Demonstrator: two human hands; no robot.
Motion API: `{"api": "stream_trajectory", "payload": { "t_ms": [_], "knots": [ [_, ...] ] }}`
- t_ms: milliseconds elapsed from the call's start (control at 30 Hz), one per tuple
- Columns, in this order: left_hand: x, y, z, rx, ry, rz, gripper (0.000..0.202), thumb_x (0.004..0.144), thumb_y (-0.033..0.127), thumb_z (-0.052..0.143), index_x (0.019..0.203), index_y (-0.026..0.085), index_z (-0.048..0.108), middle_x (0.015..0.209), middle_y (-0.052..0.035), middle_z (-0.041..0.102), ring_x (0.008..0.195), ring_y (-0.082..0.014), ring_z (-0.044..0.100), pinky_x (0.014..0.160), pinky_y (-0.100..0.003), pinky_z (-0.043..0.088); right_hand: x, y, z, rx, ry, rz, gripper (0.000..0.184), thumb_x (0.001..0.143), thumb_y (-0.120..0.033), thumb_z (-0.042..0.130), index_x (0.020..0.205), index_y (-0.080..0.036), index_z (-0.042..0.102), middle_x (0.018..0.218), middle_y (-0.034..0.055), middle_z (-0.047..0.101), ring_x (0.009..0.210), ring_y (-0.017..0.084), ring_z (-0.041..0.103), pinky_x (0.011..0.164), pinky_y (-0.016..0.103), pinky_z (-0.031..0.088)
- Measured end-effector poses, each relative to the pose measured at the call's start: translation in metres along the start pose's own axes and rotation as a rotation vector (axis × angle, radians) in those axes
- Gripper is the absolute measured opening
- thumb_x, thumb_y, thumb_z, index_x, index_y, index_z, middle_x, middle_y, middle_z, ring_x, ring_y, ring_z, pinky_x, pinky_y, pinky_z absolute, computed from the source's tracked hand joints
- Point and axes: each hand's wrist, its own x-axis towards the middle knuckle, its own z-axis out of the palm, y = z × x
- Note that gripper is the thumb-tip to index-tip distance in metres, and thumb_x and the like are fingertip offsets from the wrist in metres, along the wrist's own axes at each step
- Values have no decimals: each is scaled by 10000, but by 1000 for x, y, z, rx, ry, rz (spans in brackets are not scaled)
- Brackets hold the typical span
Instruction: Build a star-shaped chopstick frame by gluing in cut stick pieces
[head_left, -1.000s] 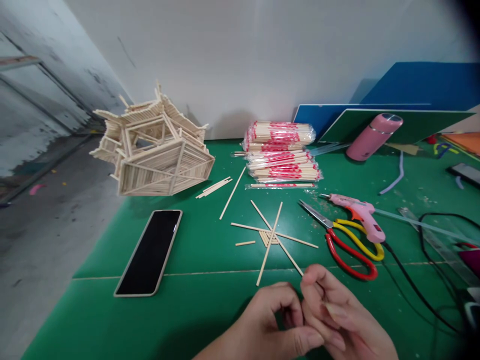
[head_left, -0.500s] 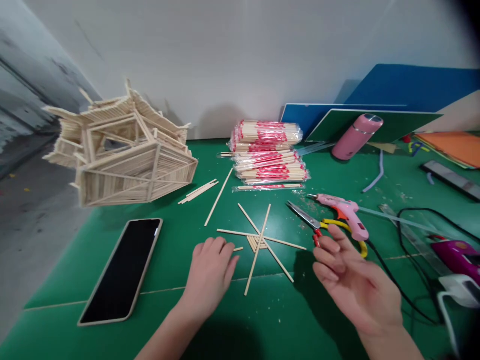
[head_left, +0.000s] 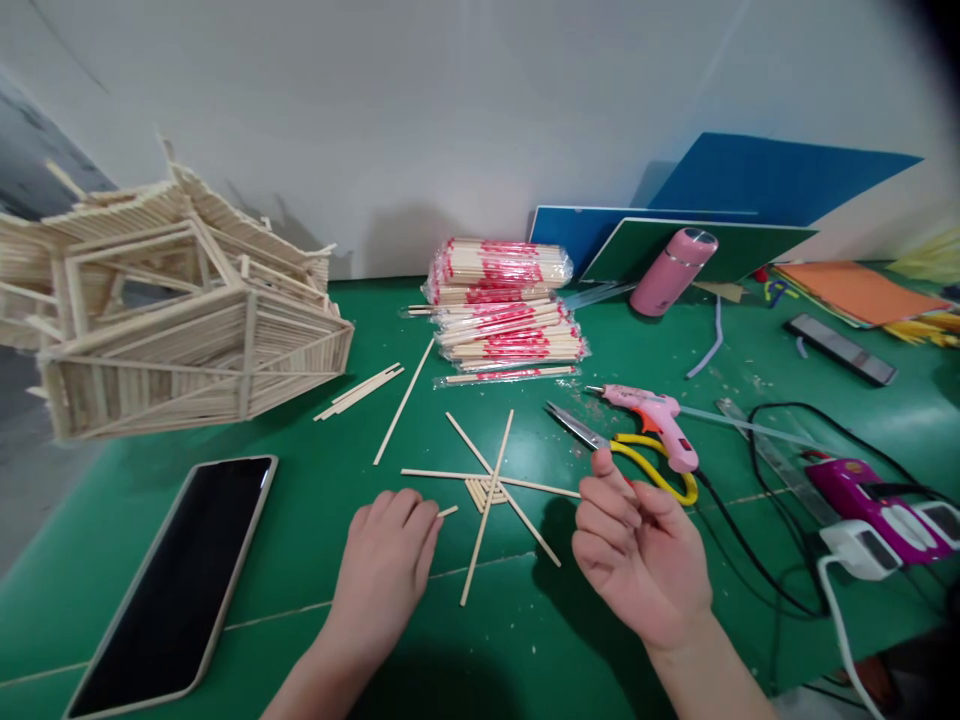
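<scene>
My left hand (head_left: 386, 560) lies flat, palm down, on the green mat (head_left: 315, 520), fingers stretched out. A short stick (head_left: 448, 511) pokes out from under its fingertips. Just to its right is a star of crossed thin wooden sticks (head_left: 487, 485). My right hand (head_left: 637, 545) hovers palm up with fingers loosely curled and nothing visible in it. It is right in front of the yellow-handled scissors (head_left: 645, 462) and hides part of them. A pink glue gun (head_left: 649, 415) lies just behind the scissors.
A wooden stick house model (head_left: 172, 320) stands at the left, with a dark phone (head_left: 172, 580) in front of it. Wrapped chopstick packs (head_left: 502, 310) are stacked at the back centre. There is also a pink bottle (head_left: 673, 272), blue and green boards (head_left: 750, 190), a ruler (head_left: 772, 460), a purple device (head_left: 870, 495) and black cables (head_left: 757, 570).
My hands came apart from a pinch near the front. The left went down flat by the sticks; the right opened palm up, then curled its fingers. The view swung right.
</scene>
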Motion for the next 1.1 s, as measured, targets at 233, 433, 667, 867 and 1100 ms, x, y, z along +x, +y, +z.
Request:
{"api": "stream_trajectory", "payload": {
  "t_ms": [233, 433, 667, 867, 1100],
  "knots": [
    [-1, -2, 3, -17, -13, -5, 217, 840, 222, 382, 779, 169, 583, 759, -53, 557, 706, -187, 476, 621, -309, 349, -1, 0, -1, -32, -13, 14, 219, 733, -223, 462, 928, -174, 547, 533, -91, 236, 428, 39, 198, 417, 150, 226],
    [-1, -3, 6, -41, 49, 7, 219, 834, 231, 379, 760, 169, 576, 752, -59, 564, 693, -194, 488, 620, -319, 364, -4, 5, -3, -670, 18, -165, 273, 718, -159, 474, 966, -227, 565, 690, -30, 474, 547, 64, 381, 520, 201, 328],
    [-11, -5, 1, -311, 276, -69, 179, 798, 309, 434, 740, 198, 562, 739, -35, 611, 691, -183, 554, 642, -304, 407, -23, -6, -19, -1431, 48, -445, 270, 839, -197, 334, 886, -213, 600, 602, -17, 463, 598, 114, 429, 570, 238, 344],
    [-25, 5, -16, -815, 69, -441, 210, 764, 414, 477, 756, 214, 539, 658, 5, 608, 574, -138, 560, 540, -219, 436, -22, -40, -22, -1550, 389, -654, 215, 821, -324, 425, 963, -226, 551, 672, -14, 473, 604, 117, 441, 538, 209, 384],
    [-34, 33, -18, -931, 257, -522, 204, 760, 402, 486, 744, 202, 525, 606, 18, 562, 530, -124, 536, 518, -209, 433, -58, -16, -30, -1707, 184, -241, 272, 803, -382, 472, 1033, -250, 533, 818, 21, 567, 712, 150, 553, 641, 259, 468]
  ]
}}
